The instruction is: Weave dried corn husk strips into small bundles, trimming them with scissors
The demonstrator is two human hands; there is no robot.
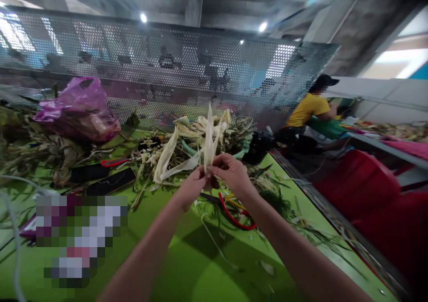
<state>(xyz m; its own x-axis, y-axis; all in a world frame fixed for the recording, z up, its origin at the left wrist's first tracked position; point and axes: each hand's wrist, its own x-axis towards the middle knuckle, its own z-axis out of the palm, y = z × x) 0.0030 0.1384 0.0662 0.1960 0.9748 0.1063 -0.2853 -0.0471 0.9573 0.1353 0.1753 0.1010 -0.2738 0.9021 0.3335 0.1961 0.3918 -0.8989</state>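
Both hands meet over the green table (187, 253), pinching the lower end of a pale corn husk (209, 141) that stands upright, its tip pointing up. My left hand (192, 188) closes on the husk's base from the left. From the right, my right hand (234, 177) grips the same base with thumb and curled fingers. Red-handled scissors (234, 217) lie on the table just beneath my hands, partly covered by my right wrist. Behind the held piece, more dry husks (167, 157) rest on a heap of dried plant stems (187, 152).
A purple plastic bag (83, 110) sits at the back left, near dark flat cases (110, 181) and a red-edged tool (114, 162). A perforated metal screen (160, 70) stands behind. At right are a red chair (361, 190) and a person in yellow (309, 108).
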